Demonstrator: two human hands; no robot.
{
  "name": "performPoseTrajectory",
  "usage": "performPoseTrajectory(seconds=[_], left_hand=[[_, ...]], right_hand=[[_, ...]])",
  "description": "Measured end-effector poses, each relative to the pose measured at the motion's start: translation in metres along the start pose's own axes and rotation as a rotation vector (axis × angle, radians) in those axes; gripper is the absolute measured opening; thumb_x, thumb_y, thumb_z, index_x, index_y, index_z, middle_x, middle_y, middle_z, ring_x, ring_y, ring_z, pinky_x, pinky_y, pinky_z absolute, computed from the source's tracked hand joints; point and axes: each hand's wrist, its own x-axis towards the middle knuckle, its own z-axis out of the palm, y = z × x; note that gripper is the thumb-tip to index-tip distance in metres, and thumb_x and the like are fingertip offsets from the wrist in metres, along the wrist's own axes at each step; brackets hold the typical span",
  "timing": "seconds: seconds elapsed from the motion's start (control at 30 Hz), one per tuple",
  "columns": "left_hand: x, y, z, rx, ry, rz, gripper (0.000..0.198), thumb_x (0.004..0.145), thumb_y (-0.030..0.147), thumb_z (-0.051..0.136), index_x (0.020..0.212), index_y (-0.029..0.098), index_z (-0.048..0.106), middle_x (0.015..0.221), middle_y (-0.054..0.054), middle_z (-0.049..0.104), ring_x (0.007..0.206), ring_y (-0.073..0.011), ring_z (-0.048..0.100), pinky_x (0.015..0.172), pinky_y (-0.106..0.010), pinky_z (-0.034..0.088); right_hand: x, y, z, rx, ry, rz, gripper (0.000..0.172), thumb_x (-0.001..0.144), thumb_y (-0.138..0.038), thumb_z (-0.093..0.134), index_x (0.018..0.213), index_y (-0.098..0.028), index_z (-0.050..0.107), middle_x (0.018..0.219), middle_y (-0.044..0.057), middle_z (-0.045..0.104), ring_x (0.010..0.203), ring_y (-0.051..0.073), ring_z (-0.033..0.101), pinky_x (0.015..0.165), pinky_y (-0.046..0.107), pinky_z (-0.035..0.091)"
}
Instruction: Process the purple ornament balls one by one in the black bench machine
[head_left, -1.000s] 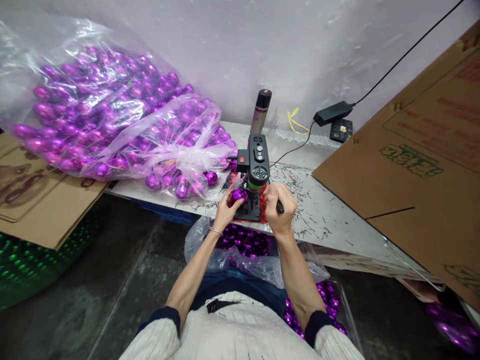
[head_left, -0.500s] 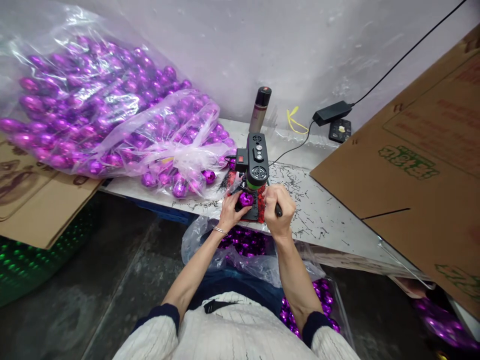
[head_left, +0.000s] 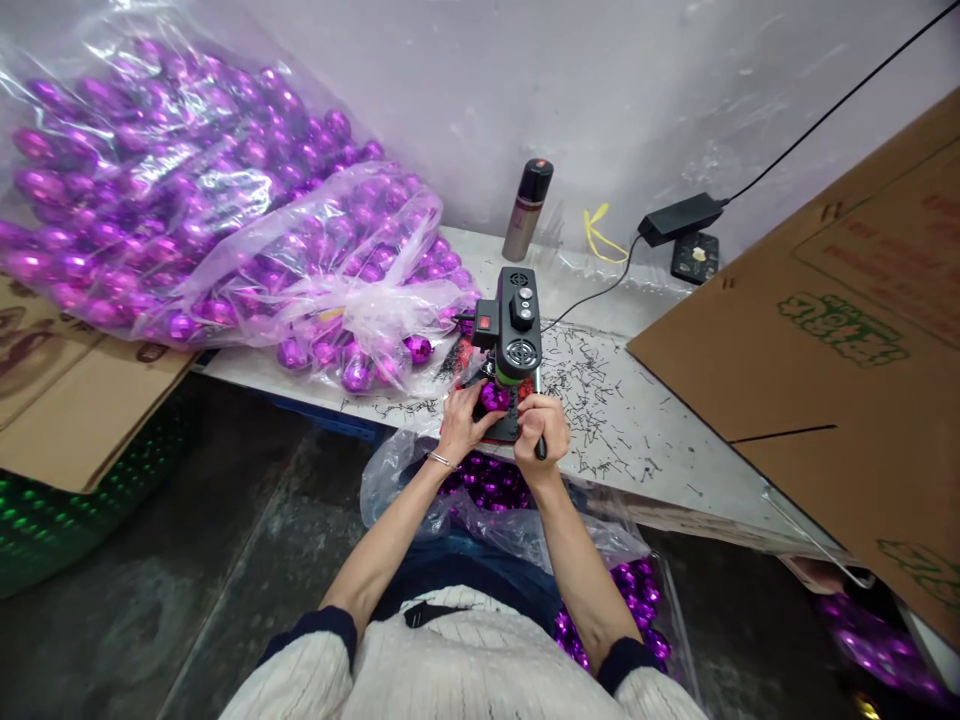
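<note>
My left hand (head_left: 463,420) grips a shiny purple bauble (head_left: 495,397) from the left, thumb and fingers around its side. The bauble sits under the head of a small black bench drill press (head_left: 519,318) with a green ring near its lower end. My right hand (head_left: 543,428) is wrapped round the black-gripped lever (head_left: 540,450) at the machine's right side. Its fingers are closed on the grip. The machine's black base (head_left: 501,428) rests on a red, debris-covered patch of the table. The bauble's top is hidden under the machine head.
A big clear bag of purple baubles (head_left: 225,200) lies on the left. Behind the machine stand a spray can (head_left: 528,210) and a black power adapter (head_left: 681,219). Dark shavings litter the table (head_left: 675,450). A cardboard box (head_left: 810,380) leans at the right; an open bag of baubles (head_left: 491,485) hangs below.
My right hand has pulled the lever down and inward, towards me. The machine head sits lower over the bauble. My left hand stays on the bauble. The view has shifted slightly.
</note>
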Motion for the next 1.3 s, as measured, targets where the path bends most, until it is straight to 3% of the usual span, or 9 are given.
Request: performPoseTrajectory(seconds=[0.67, 0.87, 0.97, 1.07, 1.17, 1.3], left_hand=[[0.0, -0.001, 0.001, 0.008, 0.017, 0.002, 0.061, 0.092, 0.053, 0.068, 0.141, 0.019, 0.056, 0.122, -0.014, 0.071, 0.117, -0.0298, 0.064, 0.104, -0.046, 0.047], [0.001, -0.001, 0.003, 0.006, 0.028, 0.004, 0.058, 0.092, 0.05, 0.07, 0.139, 0.019, 0.057, 0.124, -0.014, 0.071, 0.116, -0.0291, 0.065, 0.106, -0.046, 0.046], [0.005, -0.003, 0.003, -0.003, 0.032, 0.004, 0.058, 0.091, 0.049, 0.071, 0.139, 0.018, 0.058, 0.124, -0.015, 0.071, 0.118, -0.0296, 0.065, 0.106, -0.047, 0.047], [0.006, -0.003, 0.002, -0.025, 0.032, 0.015, 0.059, 0.091, 0.05, 0.071, 0.139, 0.019, 0.057, 0.127, -0.015, 0.07, 0.119, -0.0306, 0.065, 0.106, -0.049, 0.048], [-0.011, -0.001, -0.002, -0.05, 0.032, 0.104, 0.063, 0.093, 0.05, 0.068, 0.145, 0.02, 0.051, 0.135, -0.017, 0.066, 0.127, -0.0311, 0.062, 0.108, -0.05, 0.048], [-0.06, 0.004, -0.011, 0.033, -0.052, 0.315, 0.066, 0.097, 0.05, 0.061, 0.152, 0.02, 0.044, 0.147, -0.02, 0.057, 0.137, -0.0312, 0.055, 0.114, -0.053, 0.045]], right_hand=[[-0.018, 0.012, 0.013, 0.032, 0.06, 0.047, 0.027, 0.104, -0.033, 0.037, 0.081, -0.025, 0.048, 0.078, 0.001, 0.056, 0.069, 0.015, 0.061, 0.065, 0.035, 0.053], [-0.019, 0.016, 0.014, 0.065, 0.051, -0.067, 0.024, 0.101, -0.025, 0.041, 0.08, -0.024, 0.052, 0.078, 0.001, 0.059, 0.069, 0.015, 0.058, 0.067, 0.033, 0.049], [-0.009, 0.01, 0.012, 0.073, 0.05, -0.097, 0.025, 0.1, -0.021, 0.042, 0.077, -0.024, 0.051, 0.076, 0.0, 0.058, 0.068, 0.014, 0.056, 0.064, 0.03, 0.046], [0.016, -0.005, 0.006, 0.063, 0.067, 0.011, 0.028, 0.1, -0.016, 0.042, 0.074, -0.023, 0.05, 0.072, -0.001, 0.056, 0.068, 0.013, 0.057, 0.065, 0.029, 0.045], [0.043, -0.021, -0.002, 0.04, 0.0, 0.133, 0.03, 0.1, -0.018, 0.044, 0.071, -0.023, 0.049, 0.07, -0.001, 0.056, 0.068, 0.014, 0.056, 0.066, 0.03, 0.044], [0.052, -0.028, -0.008, 0.022, -0.044, 0.132, 0.031, 0.101, -0.019, 0.043, 0.071, -0.023, 0.049, 0.069, -0.001, 0.056, 0.069, 0.014, 0.056, 0.067, 0.03, 0.043]])
